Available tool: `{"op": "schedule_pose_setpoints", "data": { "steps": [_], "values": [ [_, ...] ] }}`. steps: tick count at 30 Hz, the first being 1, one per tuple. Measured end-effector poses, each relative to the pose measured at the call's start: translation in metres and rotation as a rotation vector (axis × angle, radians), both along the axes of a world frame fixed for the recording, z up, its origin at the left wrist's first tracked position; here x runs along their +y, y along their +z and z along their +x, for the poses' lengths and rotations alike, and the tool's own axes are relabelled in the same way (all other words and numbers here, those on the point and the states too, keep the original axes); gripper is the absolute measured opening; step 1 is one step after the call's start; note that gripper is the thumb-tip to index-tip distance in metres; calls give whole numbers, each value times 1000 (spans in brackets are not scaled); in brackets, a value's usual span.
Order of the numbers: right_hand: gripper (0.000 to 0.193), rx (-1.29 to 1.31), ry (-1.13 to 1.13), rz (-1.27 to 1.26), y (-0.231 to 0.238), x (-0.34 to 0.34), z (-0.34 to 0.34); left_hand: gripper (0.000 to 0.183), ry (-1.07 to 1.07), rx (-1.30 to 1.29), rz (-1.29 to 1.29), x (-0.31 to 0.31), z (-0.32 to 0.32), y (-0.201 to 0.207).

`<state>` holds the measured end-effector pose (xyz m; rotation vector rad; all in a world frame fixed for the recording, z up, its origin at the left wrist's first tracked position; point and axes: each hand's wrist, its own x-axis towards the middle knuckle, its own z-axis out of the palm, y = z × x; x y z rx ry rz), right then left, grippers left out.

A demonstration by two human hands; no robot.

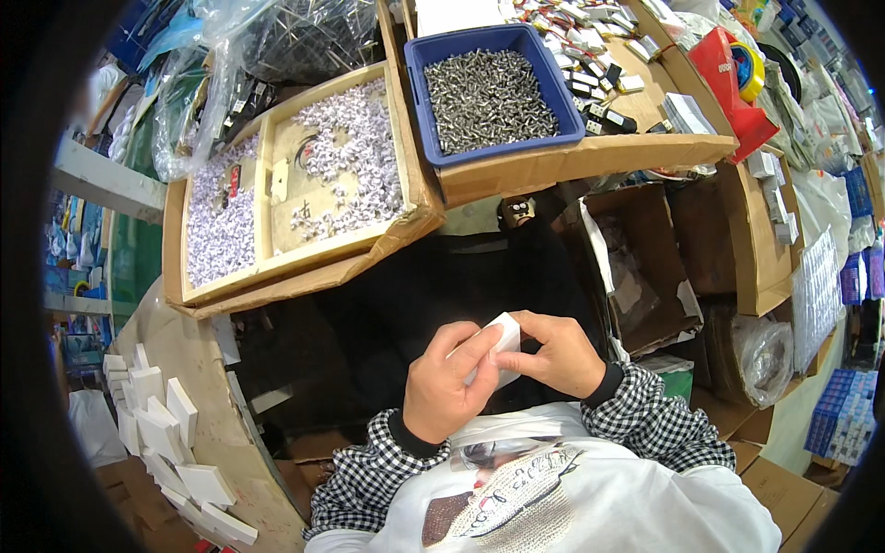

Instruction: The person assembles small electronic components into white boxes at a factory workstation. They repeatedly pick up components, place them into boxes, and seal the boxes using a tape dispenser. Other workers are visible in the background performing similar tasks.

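In front of my chest, both hands are closed around a small white box (506,332), which stands tilted between them. My left hand (444,380) wraps its left side, with the thumb and fingers pressed against it. From the right, my right hand (559,354) pinches the box near its edge, its fingertips meeting those of the left. Much of the box is hidden behind the fingers. A pile of similar flat white boxes (159,428) lies on the work surface at the lower left.
Ahead, a divided wooden tray (265,198) holds many small white parts. Beside it, a blue bin (573,120) is full of metal pieces. Small battery-like items (590,88) lie in a cardboard tray at the far right. An open cardboard box (650,249) stands lower right.
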<state>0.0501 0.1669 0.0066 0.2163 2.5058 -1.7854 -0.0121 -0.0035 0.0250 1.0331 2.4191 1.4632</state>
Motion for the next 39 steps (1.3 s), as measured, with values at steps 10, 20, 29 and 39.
{"op": "schedule_pose_setpoints", "data": {
  "steps": [10, 20, 29, 39],
  "values": [
    [40, 122, -24, -25, -6, -4, -2, 22, 38, -518, 107, 4, -17, 0],
    [38, -16, -9, -293, -1, 21, -9, 23, 60, -987, 219, 14, -45, -18],
    [38, -556, 1, -694, -22, 64, -18, 70, -548, 455, -326, 33, -42, -13],
    [17, -5, -136, -22, 118, 165, -23, 38, -433, -630, -27, 31, -28, -16]
  ]
}}
